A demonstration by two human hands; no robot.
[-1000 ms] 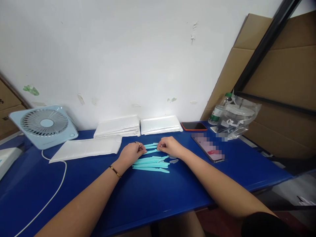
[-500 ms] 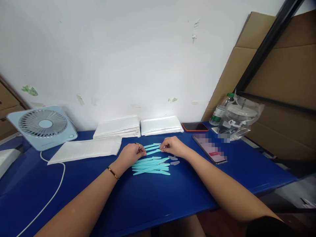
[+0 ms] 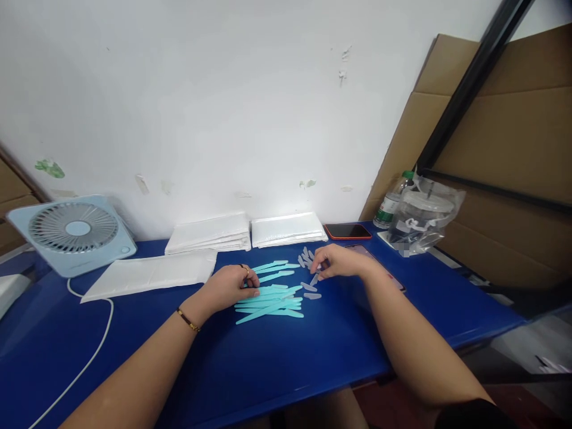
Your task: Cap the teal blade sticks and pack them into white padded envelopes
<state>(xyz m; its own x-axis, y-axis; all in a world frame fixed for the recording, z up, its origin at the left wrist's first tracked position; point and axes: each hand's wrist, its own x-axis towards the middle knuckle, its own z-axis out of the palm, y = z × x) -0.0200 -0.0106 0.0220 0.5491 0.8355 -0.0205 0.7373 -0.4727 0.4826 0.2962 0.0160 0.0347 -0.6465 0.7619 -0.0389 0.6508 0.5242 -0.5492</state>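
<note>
Turquoise eyebrow razors (image 3: 270, 304) lie in a loose, partly crossed pile on the blue table. At the pile's left end is my left hand (image 3: 235, 285), its thumb and finger closed on a razor's handle end. Several more razors (image 3: 277, 276) lie side by side just behind. My right hand (image 3: 337, 262) is over small clear plastic caps (image 3: 304, 257), with thumb and forefinger pinched at one of them; the fingertips partly hide it. Two loose caps (image 3: 311, 296) rest nearer to me, by the razor heads.
White flat packs (image 3: 208, 232) are stacked by the wall, with another single pack (image 3: 152, 275) at left. A light-blue fan (image 3: 75, 232) with a white cable stands far left. Two phones, the orange-edged phone (image 3: 347, 231) behind, a bottle (image 3: 393, 202) and a bagged cup (image 3: 422, 217) are at right.
My left hand has come off the back razors and moved toward me to the pile. My right hand has moved right, from the razor heads to the caps. The camera view has shifted slightly.
</note>
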